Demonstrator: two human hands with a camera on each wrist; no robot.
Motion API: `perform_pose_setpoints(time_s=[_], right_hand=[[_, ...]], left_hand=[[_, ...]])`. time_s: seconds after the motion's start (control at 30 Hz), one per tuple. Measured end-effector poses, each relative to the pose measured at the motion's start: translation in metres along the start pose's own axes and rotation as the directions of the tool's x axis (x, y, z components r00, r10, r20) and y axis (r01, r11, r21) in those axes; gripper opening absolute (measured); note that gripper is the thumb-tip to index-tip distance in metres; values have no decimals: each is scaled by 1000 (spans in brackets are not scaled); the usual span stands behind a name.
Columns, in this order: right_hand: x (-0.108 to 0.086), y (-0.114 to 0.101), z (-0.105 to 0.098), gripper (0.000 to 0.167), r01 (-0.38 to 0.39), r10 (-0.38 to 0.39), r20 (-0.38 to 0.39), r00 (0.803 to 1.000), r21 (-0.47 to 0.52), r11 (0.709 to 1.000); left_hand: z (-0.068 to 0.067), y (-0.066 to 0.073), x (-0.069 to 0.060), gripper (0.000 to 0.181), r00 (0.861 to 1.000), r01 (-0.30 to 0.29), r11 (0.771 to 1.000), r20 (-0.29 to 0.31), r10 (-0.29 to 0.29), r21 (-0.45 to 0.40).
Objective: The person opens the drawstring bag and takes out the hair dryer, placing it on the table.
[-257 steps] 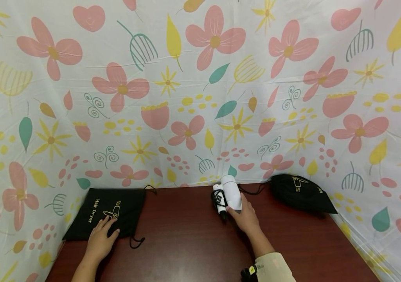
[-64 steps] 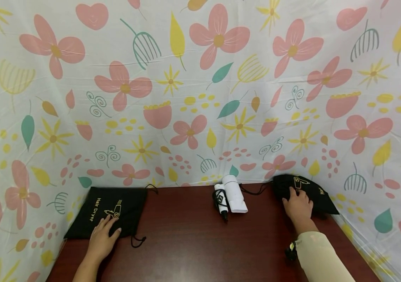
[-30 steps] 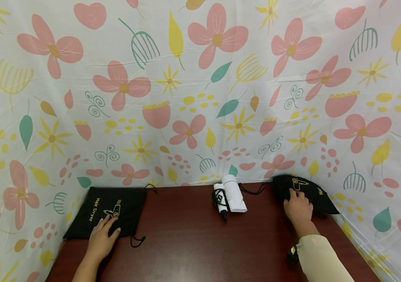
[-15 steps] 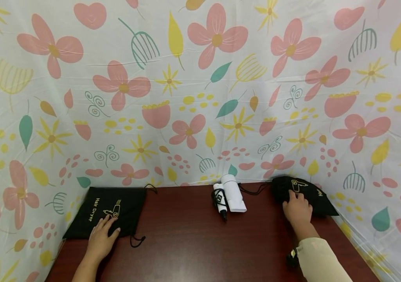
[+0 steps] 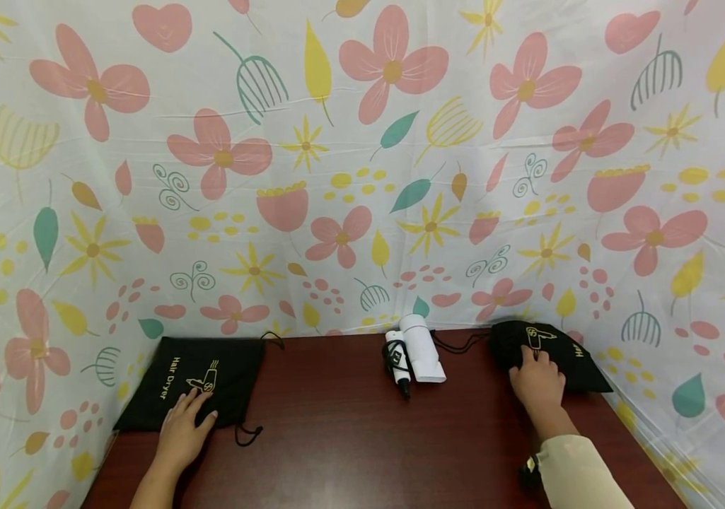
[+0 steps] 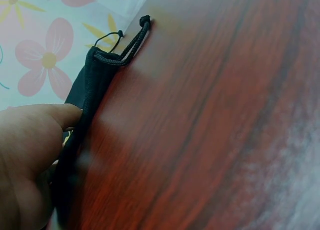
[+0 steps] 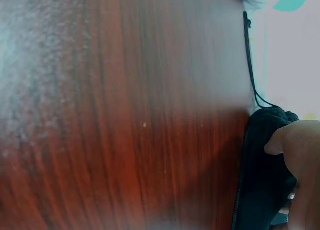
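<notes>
Resting relaxed on black bags [image 5: 187,371] [image 5: 566,353], hands [image 5: 184,431] [image 5: 538,384] flank a white device [image 5: 422,350] only the head view shows.

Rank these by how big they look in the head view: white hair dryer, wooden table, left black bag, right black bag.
1. Wooden table
2. Left black bag
3. Right black bag, partly covered by the right hand
4. White hair dryer, the smallest

Left bag [image 5: 203,360], right bag [image 5: 577,369]: matt cloth; tabletop [image 5: 337,424]: glossy wood; hair dryer [image 5: 422,350]: smooth plastic
</notes>
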State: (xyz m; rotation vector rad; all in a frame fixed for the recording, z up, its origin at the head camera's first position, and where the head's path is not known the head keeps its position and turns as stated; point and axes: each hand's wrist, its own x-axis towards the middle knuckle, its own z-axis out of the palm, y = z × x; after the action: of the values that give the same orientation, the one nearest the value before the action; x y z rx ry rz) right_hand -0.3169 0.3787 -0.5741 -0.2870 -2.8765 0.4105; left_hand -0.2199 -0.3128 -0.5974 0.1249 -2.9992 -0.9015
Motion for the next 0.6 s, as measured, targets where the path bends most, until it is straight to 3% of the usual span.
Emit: perform_pose_setpoints(time_s=[0.6], right_hand=[[-9, -1, 4, 56, 32, -32, -42, 999, -8, 999]], left_hand=[[-2, 2, 0, 54, 999, 26, 1000, 38, -26, -2]])
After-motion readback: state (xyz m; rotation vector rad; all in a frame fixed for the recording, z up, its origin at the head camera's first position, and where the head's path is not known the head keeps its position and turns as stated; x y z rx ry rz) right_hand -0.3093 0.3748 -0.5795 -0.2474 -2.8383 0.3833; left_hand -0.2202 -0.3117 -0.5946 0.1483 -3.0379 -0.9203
